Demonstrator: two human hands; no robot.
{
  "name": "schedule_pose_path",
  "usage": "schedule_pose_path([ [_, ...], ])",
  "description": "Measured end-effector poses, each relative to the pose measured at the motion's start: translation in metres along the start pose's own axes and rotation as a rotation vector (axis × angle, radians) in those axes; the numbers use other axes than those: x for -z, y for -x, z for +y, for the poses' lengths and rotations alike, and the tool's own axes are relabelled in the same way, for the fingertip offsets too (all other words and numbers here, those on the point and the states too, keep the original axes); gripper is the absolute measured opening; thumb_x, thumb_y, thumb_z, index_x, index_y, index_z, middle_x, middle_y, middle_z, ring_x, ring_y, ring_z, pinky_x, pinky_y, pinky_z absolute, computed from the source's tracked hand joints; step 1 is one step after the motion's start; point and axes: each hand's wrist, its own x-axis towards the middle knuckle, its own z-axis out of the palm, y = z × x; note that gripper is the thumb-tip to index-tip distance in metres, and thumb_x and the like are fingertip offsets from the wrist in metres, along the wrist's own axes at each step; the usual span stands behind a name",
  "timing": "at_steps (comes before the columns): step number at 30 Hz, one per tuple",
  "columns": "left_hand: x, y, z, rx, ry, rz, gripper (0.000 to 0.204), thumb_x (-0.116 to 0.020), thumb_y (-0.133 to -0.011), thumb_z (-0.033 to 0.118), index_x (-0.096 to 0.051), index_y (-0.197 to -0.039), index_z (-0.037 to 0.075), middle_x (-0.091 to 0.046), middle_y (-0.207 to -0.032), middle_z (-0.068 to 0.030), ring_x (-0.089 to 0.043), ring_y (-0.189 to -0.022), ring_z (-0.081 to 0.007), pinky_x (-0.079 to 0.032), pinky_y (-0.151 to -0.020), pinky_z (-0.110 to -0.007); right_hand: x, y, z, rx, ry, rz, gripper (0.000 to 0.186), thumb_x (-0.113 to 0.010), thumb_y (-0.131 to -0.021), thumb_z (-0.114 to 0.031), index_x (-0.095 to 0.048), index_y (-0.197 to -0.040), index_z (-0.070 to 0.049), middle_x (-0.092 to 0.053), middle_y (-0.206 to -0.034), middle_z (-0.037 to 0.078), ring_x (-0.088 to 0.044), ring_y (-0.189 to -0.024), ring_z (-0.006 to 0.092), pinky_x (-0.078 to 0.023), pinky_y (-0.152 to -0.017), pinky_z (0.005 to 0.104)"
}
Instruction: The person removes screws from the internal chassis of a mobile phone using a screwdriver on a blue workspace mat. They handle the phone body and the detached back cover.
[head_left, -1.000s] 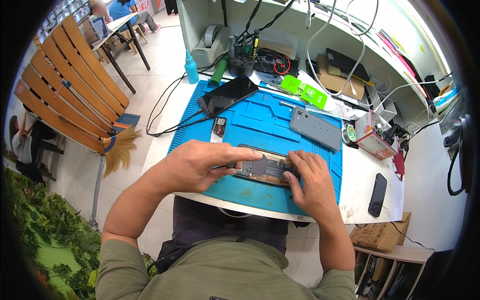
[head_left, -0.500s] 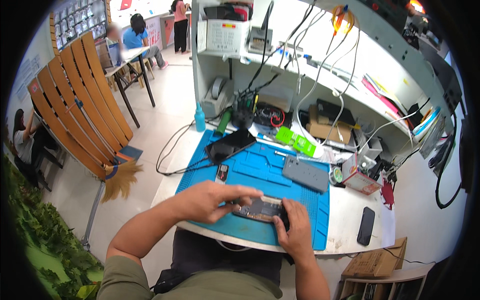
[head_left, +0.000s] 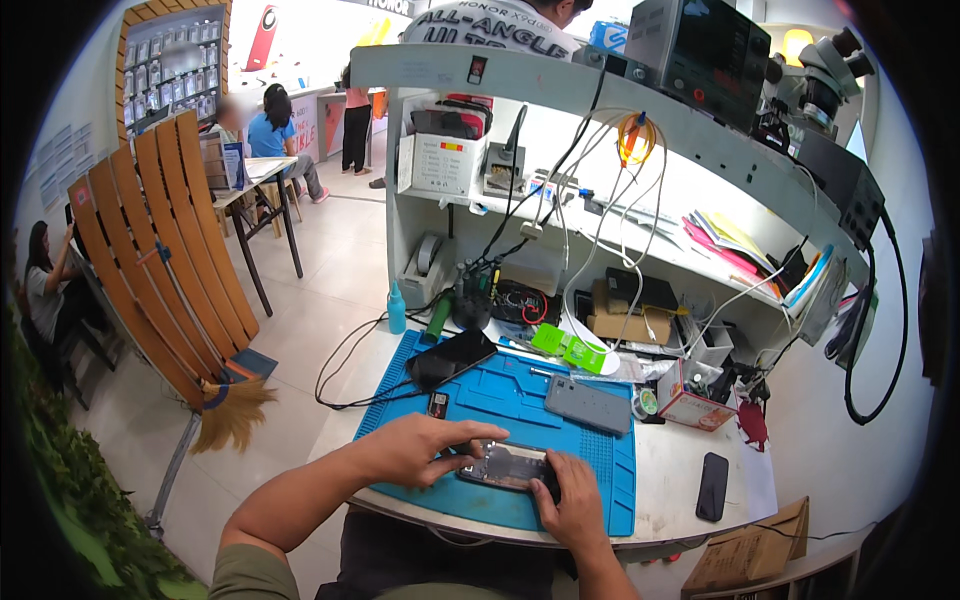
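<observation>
An opened phone [head_left: 508, 466] with its inner parts showing lies on a blue repair mat [head_left: 480, 508]. My right hand [head_left: 577, 500] grips its right end, thumb on the near edge and fingers over the far side. At the left end, my left hand [head_left: 425, 447] has its index finger stretched over the phone. Its thumb and bent fingers come together in a pinch; whatever they hold is hidden. Beyond the hands lie a grey phone back [head_left: 588, 403], a black phone [head_left: 452, 359] and a small dark part [head_left: 438, 404].
A blue bottle [head_left: 396, 312], green package [head_left: 568, 347], solder spool [head_left: 645, 402] and red-white box [head_left: 697, 393] line the mat's far side. Another phone [head_left: 712, 487] lies right. Cables [head_left: 600, 260] hang from the shelf [head_left: 560, 212]. Beyond it is a person [head_left: 490, 28].
The view has tilted up, bringing the shelf top and a person behind it into sight. Both hands keep nearly the same pose at the opened phone.
</observation>
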Motion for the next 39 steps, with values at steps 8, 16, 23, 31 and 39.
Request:
schedule_pose_path([
  [8, 0.004, 0.001, 0.006, -0.057, -0.114, 0.045, 0.060, -0.086, -0.099, 0.016, -0.069, -0.156, 0.023, -0.084, -0.123, -0.0090, -0.084, -0.102, -0.0300, -0.066, -0.085, -0.039, 0.004, -0.002, 0.001, -0.003, 0.041, 0.017, 0.055, -0.082, -0.099, -0.014, -0.065, -0.149, 0.003, -0.072, -0.135, 0.027, -0.067, -0.126, 0.0484, -0.050, -0.114, 0.0555],
  [16, 0.007, -0.007, 0.009, 0.085, -0.051, -0.001, 0.061, -0.088, -0.095, -0.001, -0.073, -0.151, 0.016, -0.086, -0.106, -0.0073, -0.083, -0.094, -0.0229, -0.066, -0.089, -0.037, 0.002, -0.004, 0.004, -0.015, 0.017, 0.005, 0.053, -0.082, -0.099, -0.012, -0.066, -0.147, 0.005, -0.072, -0.136, 0.026, -0.066, -0.127, 0.0460, -0.050, -0.113, 0.0556],
  [23, 0.007, -0.010, 0.006, 0.039, -0.056, 0.007, 0.059, -0.092, -0.092, 0.008, -0.075, -0.148, 0.015, -0.087, -0.113, -0.0103, -0.085, -0.098, -0.0218, -0.065, -0.083, -0.036, 0.001, -0.002, 0.003, -0.034, -0.006, 0.013, 0.054, -0.084, -0.097, -0.010, -0.067, -0.146, 0.005, -0.073, -0.136, 0.027, -0.066, -0.129, 0.0463, -0.050, -0.114, 0.0550],
  [31, 0.009, -0.013, 0.002, 0.072, -0.002, -0.005, 0.064, -0.093, -0.092, 0.009, -0.072, -0.152, 0.017, -0.087, -0.116, -0.0109, -0.085, -0.099, -0.0232, -0.065, -0.081, -0.037, 0.001, -0.002, 0.003, -0.036, -0.004, 0.005, 0.053, -0.083, -0.097, -0.010, -0.067, -0.146, 0.005, -0.073, -0.135, 0.027, -0.066, -0.129, 0.0461, -0.050, -0.114, 0.0549],
  [39, 0.006, -0.007, -0.006, -0.005, 0.003, 0.027, 0.062, -0.092, -0.093, 0.008, -0.073, -0.151, 0.017, -0.086, -0.106, -0.0091, -0.083, -0.093, -0.0233, -0.065, -0.084, -0.037, 0.001, -0.003, 0.004, -0.033, -0.002, 0.004, 0.053, -0.083, -0.097, -0.010, -0.067, -0.146, 0.005, -0.072, -0.136, 0.027, -0.066, -0.129, 0.0456, -0.049, -0.114, 0.0547],
])
